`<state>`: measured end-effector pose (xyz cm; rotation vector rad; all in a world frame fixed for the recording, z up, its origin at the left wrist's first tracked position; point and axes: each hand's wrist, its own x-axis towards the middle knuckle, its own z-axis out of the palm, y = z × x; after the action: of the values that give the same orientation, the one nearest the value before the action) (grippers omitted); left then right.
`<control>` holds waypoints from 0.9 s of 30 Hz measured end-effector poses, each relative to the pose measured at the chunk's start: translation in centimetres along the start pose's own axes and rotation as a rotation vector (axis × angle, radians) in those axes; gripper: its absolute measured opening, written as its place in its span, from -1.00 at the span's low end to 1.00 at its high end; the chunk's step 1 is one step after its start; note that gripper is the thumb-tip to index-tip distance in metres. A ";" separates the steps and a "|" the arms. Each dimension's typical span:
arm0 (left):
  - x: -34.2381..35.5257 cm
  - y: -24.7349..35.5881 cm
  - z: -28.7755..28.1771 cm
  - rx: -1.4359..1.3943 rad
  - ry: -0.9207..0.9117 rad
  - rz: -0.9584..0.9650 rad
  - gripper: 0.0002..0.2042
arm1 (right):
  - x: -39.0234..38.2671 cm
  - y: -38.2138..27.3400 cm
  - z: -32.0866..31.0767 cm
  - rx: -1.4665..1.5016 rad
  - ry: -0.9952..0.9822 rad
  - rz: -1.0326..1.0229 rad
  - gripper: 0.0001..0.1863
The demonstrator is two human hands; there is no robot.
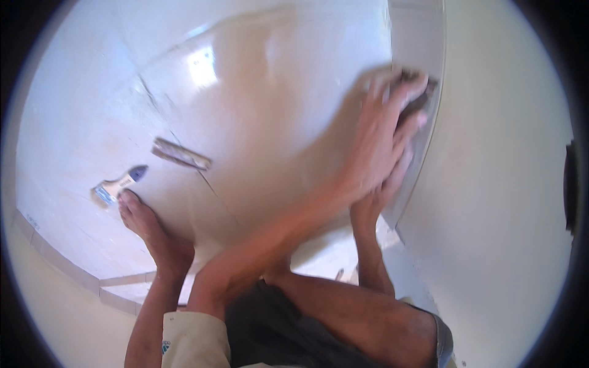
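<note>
My left hand [377, 132] reaches across to the right, where the floor meets the wall. Its fingers curl over a dark brown, pad-like thing [420, 86], pressed to the upright skirting strip [420, 37]; blur hides its exact kind. Below and partly behind that hand is my right hand [370, 208], close to the same strip. The right fingers are mostly covered, so their hold does not show. Away from both hands, on the glossy tiled floor [257, 122], lie a flat paintbrush [119, 186] with a pale handle and dark tip, and a narrow brownish bar [181, 153].
A pale wall [497, 184] rises close on the right. My bare foot [144, 218] is planted beside the paintbrush. A low tiled edge [70, 264] runs along the lower left. A dark object [570, 187] shows at the far right rim.
</note>
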<state>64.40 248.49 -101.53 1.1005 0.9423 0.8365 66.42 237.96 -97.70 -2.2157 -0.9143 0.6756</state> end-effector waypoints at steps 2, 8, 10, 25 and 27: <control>0.4 1.8 0.0 -0.112 0.023 -0.067 -0.51 | 0.0 0.2 -1.0 -0.014 -0.019 0.005 -0.38; -3.0 0.5 1.6 -0.034 -0.002 -0.044 -0.50 | -1.5 1.2 -1.3 0.006 0.028 -0.027 -0.39; -2.3 1.2 0.9 -0.079 -0.014 -0.093 -0.50 | -0.2 1.9 -1.6 -0.004 -0.033 -0.025 -0.32; -6.5 -0.2 3.4 -0.035 -0.006 -0.041 -0.49 | -4.7 3.1 -3.5 -0.074 0.013 0.037 -0.33; -6.5 0.1 2.7 -0.048 -0.034 -0.072 -0.48 | -4.2 3.3 -3.3 0.005 -0.016 0.055 -0.33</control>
<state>64.46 241.67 -99.67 1.0311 0.9239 0.7761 67.39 231.81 -97.01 -2.2412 -0.8613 0.7208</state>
